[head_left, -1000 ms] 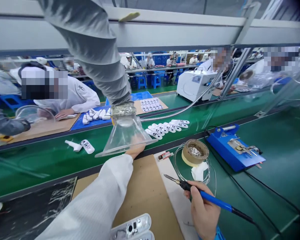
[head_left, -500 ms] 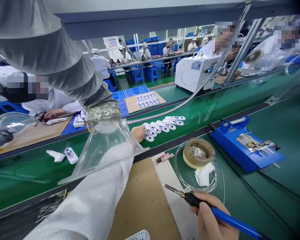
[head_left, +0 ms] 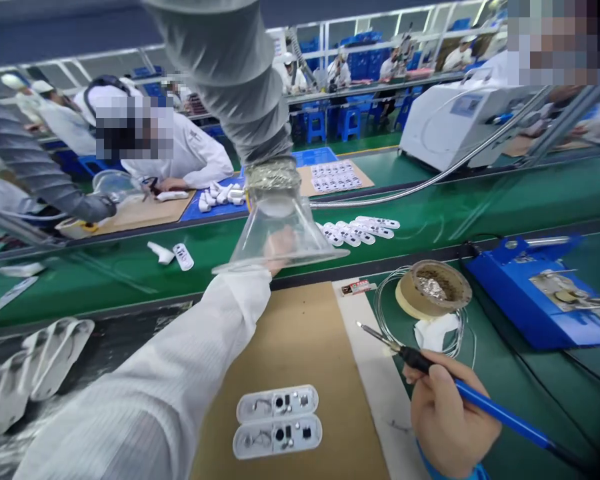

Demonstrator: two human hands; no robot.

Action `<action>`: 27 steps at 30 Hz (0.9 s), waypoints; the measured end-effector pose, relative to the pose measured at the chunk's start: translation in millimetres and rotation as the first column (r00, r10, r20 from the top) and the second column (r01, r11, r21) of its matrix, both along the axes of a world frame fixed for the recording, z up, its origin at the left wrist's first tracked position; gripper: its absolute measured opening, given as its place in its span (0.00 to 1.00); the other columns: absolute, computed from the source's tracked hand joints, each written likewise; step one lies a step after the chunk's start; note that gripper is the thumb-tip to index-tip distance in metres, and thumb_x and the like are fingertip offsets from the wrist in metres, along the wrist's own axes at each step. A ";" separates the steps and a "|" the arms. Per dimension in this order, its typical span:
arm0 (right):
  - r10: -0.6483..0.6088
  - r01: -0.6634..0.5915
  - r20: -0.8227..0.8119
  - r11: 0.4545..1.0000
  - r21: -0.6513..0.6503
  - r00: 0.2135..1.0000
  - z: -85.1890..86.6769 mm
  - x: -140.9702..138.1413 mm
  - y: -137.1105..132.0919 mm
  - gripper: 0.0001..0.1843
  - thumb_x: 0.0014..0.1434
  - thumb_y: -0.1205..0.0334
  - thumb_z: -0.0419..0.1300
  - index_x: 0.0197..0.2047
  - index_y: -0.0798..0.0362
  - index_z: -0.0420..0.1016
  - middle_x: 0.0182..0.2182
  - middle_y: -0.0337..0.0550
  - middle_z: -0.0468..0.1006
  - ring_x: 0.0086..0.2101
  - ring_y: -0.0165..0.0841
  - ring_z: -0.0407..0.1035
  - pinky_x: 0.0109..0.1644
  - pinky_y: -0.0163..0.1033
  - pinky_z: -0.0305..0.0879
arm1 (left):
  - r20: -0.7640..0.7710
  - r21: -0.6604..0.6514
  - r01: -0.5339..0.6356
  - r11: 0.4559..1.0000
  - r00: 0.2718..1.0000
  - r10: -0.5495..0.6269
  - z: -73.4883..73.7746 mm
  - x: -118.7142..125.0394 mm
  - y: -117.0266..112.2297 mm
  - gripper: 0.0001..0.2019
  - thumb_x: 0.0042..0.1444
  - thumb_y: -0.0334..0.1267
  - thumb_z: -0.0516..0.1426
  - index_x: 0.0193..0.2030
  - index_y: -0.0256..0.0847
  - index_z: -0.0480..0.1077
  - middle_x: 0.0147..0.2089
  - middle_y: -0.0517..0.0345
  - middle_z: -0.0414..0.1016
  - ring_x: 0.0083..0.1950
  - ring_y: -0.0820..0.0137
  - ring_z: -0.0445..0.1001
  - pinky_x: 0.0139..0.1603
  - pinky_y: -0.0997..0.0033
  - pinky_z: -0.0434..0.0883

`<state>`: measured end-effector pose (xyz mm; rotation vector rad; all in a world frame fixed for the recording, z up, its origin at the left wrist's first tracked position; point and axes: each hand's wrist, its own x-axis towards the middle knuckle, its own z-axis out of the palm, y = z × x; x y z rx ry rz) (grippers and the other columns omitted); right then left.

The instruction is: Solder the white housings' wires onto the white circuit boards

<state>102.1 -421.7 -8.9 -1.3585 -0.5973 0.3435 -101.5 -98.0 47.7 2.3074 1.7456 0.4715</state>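
My left hand [head_left: 279, 248], in a white sleeve, is stretched far forward behind the clear plastic funnel hood [head_left: 279, 230] of a grey exhaust hose [head_left: 240, 73]. Its fingers are blurred through the plastic, so I cannot tell its grip. A row of white remote-like parts [head_left: 360, 232] lies on the green belt just right of it. My right hand [head_left: 450, 417] is wrapped round a blue-handled soldering iron [head_left: 460, 390], tip pointing up-left over a white strip. Two white housing halves [head_left: 278, 421] lie on the brown mat [head_left: 300, 340] in front of me.
A solder-tip cleaner pot [head_left: 433, 288] with coiled solder wire and a white tissue sits right of the mat. A blue iron stand [head_left: 545, 293] lies at the far right. White shells [head_left: 35, 363] rest at left. Other workers sit across the green conveyor [head_left: 105, 273].
My left hand has drawn back from the row of white parts to behind the funnel hood. The view dropped, bringing the two housing halves into sight. The soldering iron stays in my right hand.
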 end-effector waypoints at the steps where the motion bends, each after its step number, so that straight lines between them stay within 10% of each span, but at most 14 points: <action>1: -0.004 0.004 0.000 1.000 0.014 1.000 2.5 -0.1 0.2 0.13 0.64 0.53 0.70 0.39 0.55 0.86 0.27 0.44 0.84 0.25 0.36 0.80 0.28 0.38 0.76 | -0.027 -0.017 -0.038 0.999 0.999 0.038 3.6 -8.7 -12.1 0.13 0.77 0.44 0.59 0.58 0.36 0.76 0.55 0.49 0.80 0.52 0.63 0.82 0.55 0.57 0.81; 10: -0.039 0.044 -0.035 0.990 0.136 0.999 11.5 -0.8 5.9 0.08 0.59 0.58 0.71 0.37 0.55 0.86 0.24 0.41 0.82 0.23 0.37 0.77 0.30 0.44 0.75 | -0.272 -0.180 -0.124 0.976 0.960 0.072 -6.1 -48.0 -192.5 0.10 0.79 0.37 0.51 0.50 0.40 0.73 0.41 0.49 0.84 0.41 0.55 0.85 0.41 0.63 0.72; 17: -0.033 0.033 -0.005 0.995 0.092 0.999 8.7 -0.2 3.8 0.11 0.61 0.55 0.71 0.38 0.56 0.85 0.26 0.42 0.82 0.24 0.39 0.78 0.31 0.47 0.76 | -0.317 -0.263 -0.079 0.961 0.948 -0.009 -15.1 -66.8 -261.9 0.10 0.78 0.35 0.51 0.45 0.42 0.72 0.41 0.49 0.84 0.42 0.55 0.84 0.40 0.62 0.71; 21: -0.027 0.027 -0.006 0.995 0.099 1.000 9.6 -0.5 3.4 0.11 0.62 0.55 0.70 0.38 0.56 0.85 0.24 0.42 0.81 0.24 0.39 0.78 0.30 0.45 0.75 | -0.225 -0.229 0.014 0.973 0.972 -0.067 1.3 -82.4 -240.9 0.11 0.78 0.41 0.52 0.47 0.42 0.73 0.43 0.50 0.84 0.43 0.57 0.83 0.44 0.60 0.74; 27: -0.048 0.047 0.014 0.998 0.036 0.999 12.7 -0.9 1.1 0.13 0.63 0.53 0.71 0.38 0.56 0.86 0.27 0.44 0.83 0.25 0.40 0.80 0.29 0.45 0.76 | -0.031 -0.072 0.033 0.997 0.999 -0.035 12.9 -44.1 -86.1 0.06 0.72 0.36 0.60 0.45 0.40 0.79 0.51 0.45 0.82 0.58 0.56 0.79 0.64 0.53 0.76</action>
